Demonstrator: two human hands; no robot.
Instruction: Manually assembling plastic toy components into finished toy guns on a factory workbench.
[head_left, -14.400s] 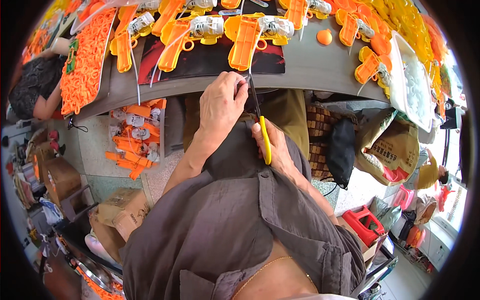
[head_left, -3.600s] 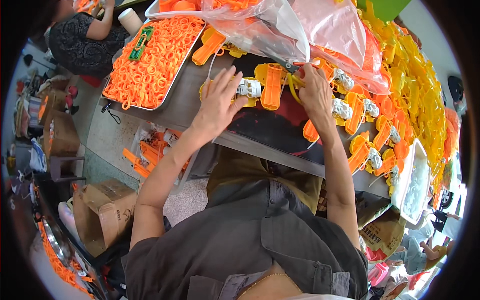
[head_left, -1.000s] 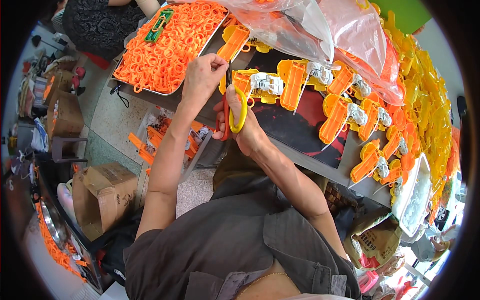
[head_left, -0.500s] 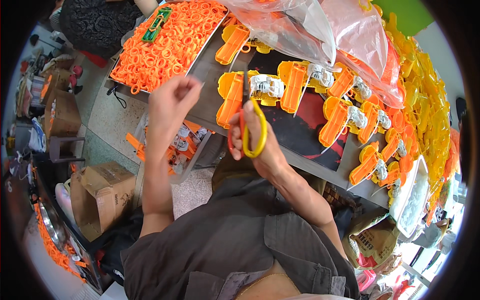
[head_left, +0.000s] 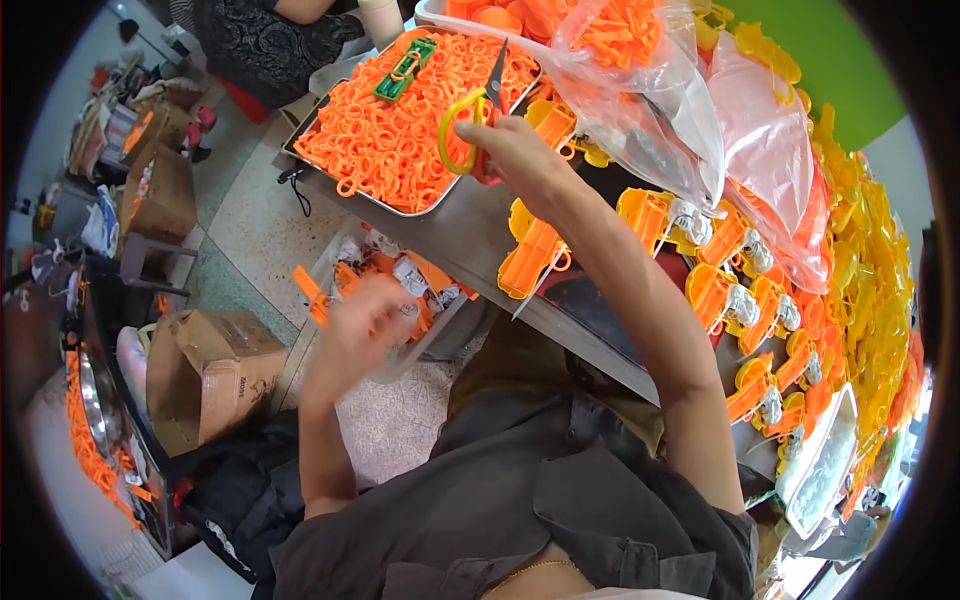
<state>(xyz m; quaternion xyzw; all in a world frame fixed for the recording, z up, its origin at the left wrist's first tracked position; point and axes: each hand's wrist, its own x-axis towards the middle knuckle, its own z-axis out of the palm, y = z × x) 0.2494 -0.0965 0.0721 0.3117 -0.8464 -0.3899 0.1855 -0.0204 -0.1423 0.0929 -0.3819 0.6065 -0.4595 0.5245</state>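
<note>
My right hand [head_left: 515, 155] is closed round the handles of a pair of scissors [head_left: 494, 90] with yellow and red loops. Their dark blades point up over the right part of a metal tray [head_left: 405, 211] heaped with orange plastic rings [head_left: 375, 135]. A green piece [head_left: 405, 70] with a tan loop round it lies on the rings. My left hand [head_left: 368, 325] is smeared by motion above a bin [head_left: 435, 335] of orange and white parts, and its fingers cannot be made out. Orange and yellow plastic assemblies [head_left: 535, 258] with white parts lie in rows beneath and beyond my right forearm.
Clear plastic bags [head_left: 650, 120] with orange parts lie at the back. Yellow parts [head_left: 860, 250] are piled at the right, near a white tub [head_left: 825, 460]. A cardboard box [head_left: 215, 375] stands on the floor at left. Another person's arm [head_left: 303, 8] shows at the top.
My right hand has carried the scissors from the assemblies up to the ring tray. My left hand has moved down from beside the tray to the bin. The whole view has shifted too.
</note>
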